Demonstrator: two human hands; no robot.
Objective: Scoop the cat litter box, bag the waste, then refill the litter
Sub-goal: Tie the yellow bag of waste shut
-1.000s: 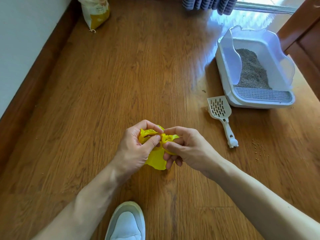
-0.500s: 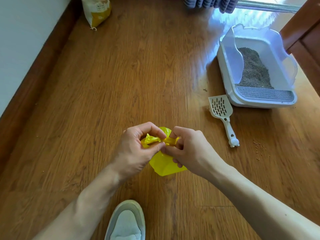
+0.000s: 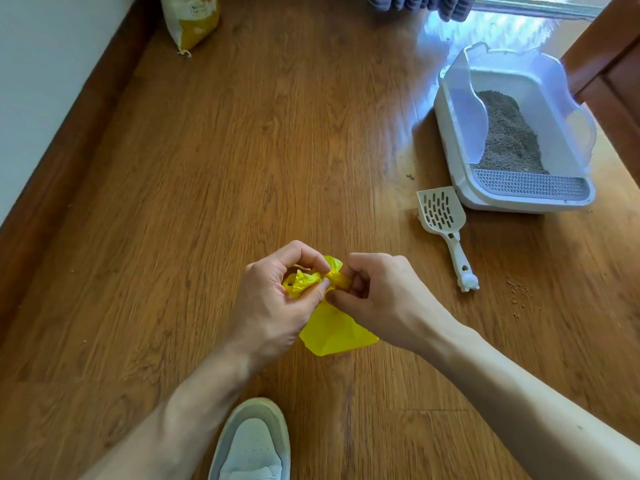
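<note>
Head view: both hands meet over the wooden floor (image 3: pixel 214 188), near centre. Left hand (image 3: pixel 273 306) fingers curled, thumb and forefinger pinching the crumpled top of a small yellow bag (image 3: pixel 332 334). Right hand (image 3: pixel 381 299) fingers also curled, pinching the twisted neck of the bag from the right side. The two hands almost touch at the neck. The bag's filled lower part hangs below and between the hands; cannot tell if it touches the floor.

Right and far: white litter box (image 3: pixel 457 157) with a translucent high shield, grey litter (image 3: pixel 509 136) inside, grated step at its near end. Just beside the box's near-left corner, white slotted scoop (image 3: pixel 445 223) flat on the floor, handle pointing near-right. Scattered litter crumbs (image 3: pixel 519 296) on the floor right of the scoop handle.

Far left by the white wall (image 3: pixel 41 64): yellow-and-white litter sack (image 3: pixel 192 22), partly cut off by the frame edge. Bottom centre: pale shoe (image 3: pixel 252 445). Far centre: grey ribbed thing, cut off by the edge, unclear.
</note>
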